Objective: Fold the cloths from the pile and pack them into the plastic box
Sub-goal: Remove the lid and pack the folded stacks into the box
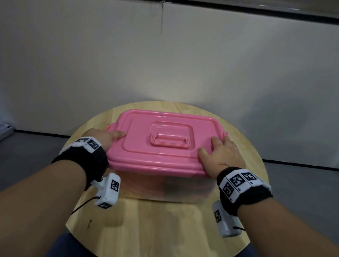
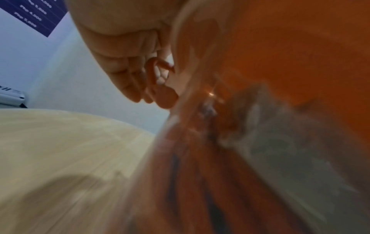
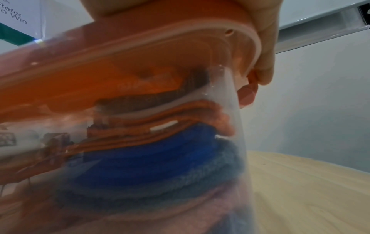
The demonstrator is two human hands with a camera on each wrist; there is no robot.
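Round wooden surface (image 1: 153, 228), pale and grained, set before a plain light wall (image 1: 172, 61); grey floor (image 1: 24, 154) visible on either side.

Plastic box (image 1: 178, 189), with clear walls, standing near the middle of the surface, toward its far edge. A pink lid (image 1: 142, 138) sits on its top and covers it fully; the lid has a recessed centre panel with a moulded carrying handle (image 1: 170, 141) lying flat in it.

Cloths (image 3: 160, 158), folded and stacked inside the box, seen through the clear wall in the right wrist view: brown on top, then orange layers, then deep blue, pale blue and a pinkish layer at the bottom. In the left wrist view the contents are blurred; only orange and grey masses can be made out.

Left hand (image 1: 110, 137), at the left end of the lid, thumb lying on the lid's top and fingers (image 2: 128, 76) bent down over the edge, curled beside the pink side latch (image 2: 160, 88); it grasps that end of the lid.

Right hand (image 1: 222, 155), at the right end of the lid, thumb and palm on the top, fingers (image 3: 264, 60) wrapped down over the rim beside the right latch (image 3: 248, 93); it grasps that end likewise.

Both wrists carry black bands with white marker blocks (image 1: 238, 180) and a small white camera unit (image 1: 107, 191).
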